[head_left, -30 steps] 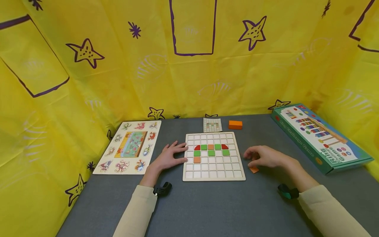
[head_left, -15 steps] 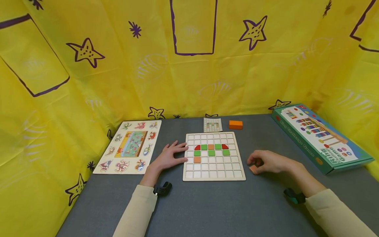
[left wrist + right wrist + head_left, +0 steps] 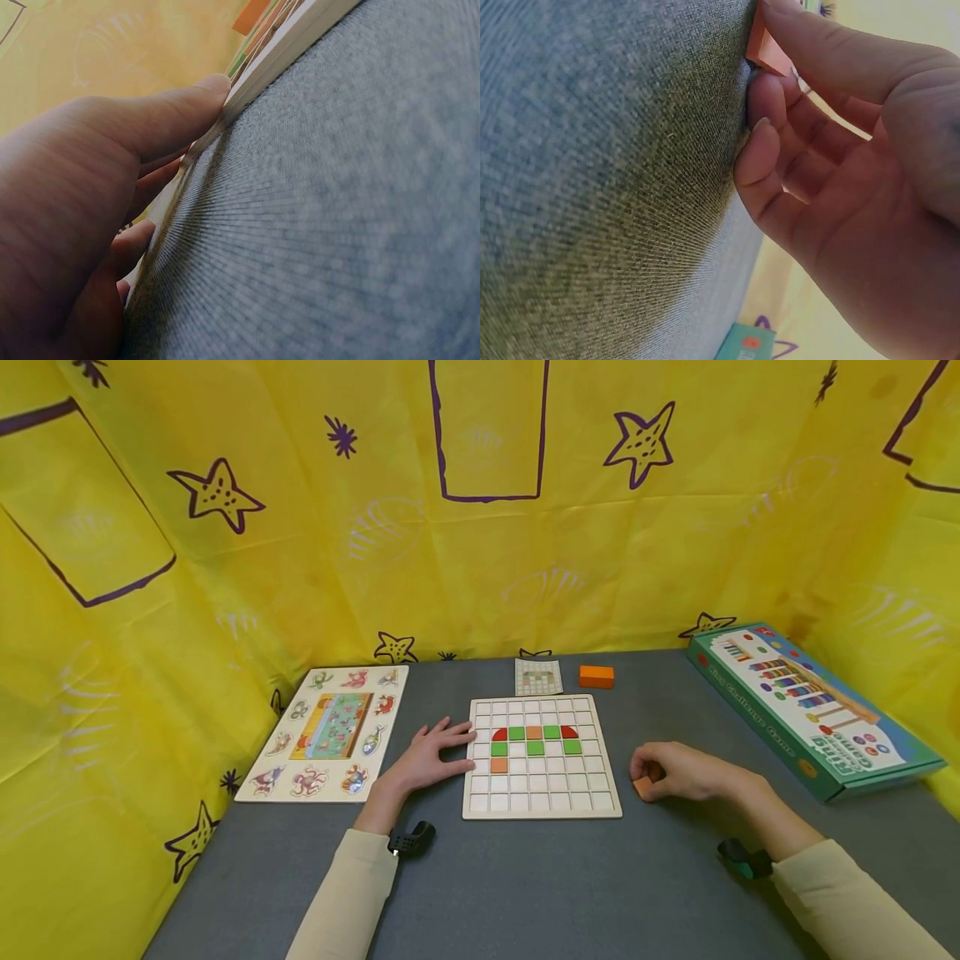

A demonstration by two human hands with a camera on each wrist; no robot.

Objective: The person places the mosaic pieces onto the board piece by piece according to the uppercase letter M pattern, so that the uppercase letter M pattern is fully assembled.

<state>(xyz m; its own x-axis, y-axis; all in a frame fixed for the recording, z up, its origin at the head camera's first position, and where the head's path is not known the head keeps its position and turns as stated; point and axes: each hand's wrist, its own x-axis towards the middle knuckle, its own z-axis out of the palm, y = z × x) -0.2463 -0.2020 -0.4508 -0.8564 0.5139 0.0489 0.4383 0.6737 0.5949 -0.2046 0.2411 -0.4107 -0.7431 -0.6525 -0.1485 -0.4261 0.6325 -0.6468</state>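
Observation:
A white gridded board (image 3: 542,793) lies flat mid-table, with green, orange and red tiles forming an arch in its upper rows. My left hand (image 3: 431,758) lies at the board's left side with fingers spread; in the left wrist view the thumb touches the board's edge (image 3: 262,71). To the right of the board, my right hand (image 3: 678,770) pinches a small orange square tile (image 3: 642,788) between thumb and fingers, low over the table. The right wrist view shows the tile (image 3: 769,49) tilted under the thumb, its far part hidden.
Behind the board lie a small pattern card (image 3: 538,677) and an orange block (image 3: 596,677). A sea-animal puzzle board (image 3: 300,777) lies to the left. At the right, a green game box (image 3: 813,710) is placed at an angle. Yellow printed cloth (image 3: 480,568) surrounds the table.
My right hand has shifted slightly right and toward me, and its thumb and fingers have closed on the orange tile, which was lying on the table. The left hand has stayed put.

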